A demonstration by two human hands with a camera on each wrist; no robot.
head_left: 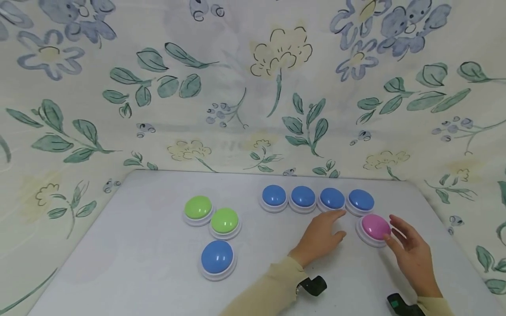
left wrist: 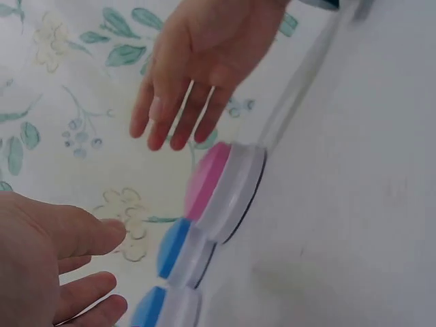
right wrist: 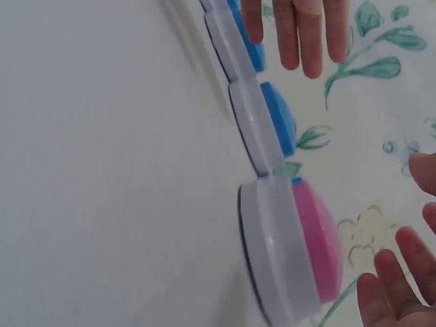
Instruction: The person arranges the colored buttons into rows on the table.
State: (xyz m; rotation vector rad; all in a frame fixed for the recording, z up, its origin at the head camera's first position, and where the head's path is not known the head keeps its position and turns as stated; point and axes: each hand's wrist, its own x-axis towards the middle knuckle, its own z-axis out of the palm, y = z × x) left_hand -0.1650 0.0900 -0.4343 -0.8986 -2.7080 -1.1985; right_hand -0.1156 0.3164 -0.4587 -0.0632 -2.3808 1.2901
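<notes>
A push button with a pink dome (head_left: pixel 375 227) and white base stands at the right of the table. Beside it is my right hand (head_left: pixel 413 259), fingers spread and loosely bent. Both wrist views show a gap between that hand and the pink button (right wrist: pixel 320 238). My left hand (head_left: pixel 321 237) hovers left of the pink button, just in front of the row of blue buttons, and holds nothing. That row has a blue button (head_left: pixel 361 200) at its right end, then another blue button (head_left: pixel 332 199), partly covered by the left fingertips, and two more blue ones (head_left: pixel 303 196) leftward.
On the left of the white table (head_left: pixel 138 263) stand a green button (head_left: pixel 198 207), a second green button (head_left: pixel 225 220) touching it, and a larger blue button (head_left: pixel 217 256) in front. A floral cloth (head_left: pixel 237 109) rises behind the table's back edge.
</notes>
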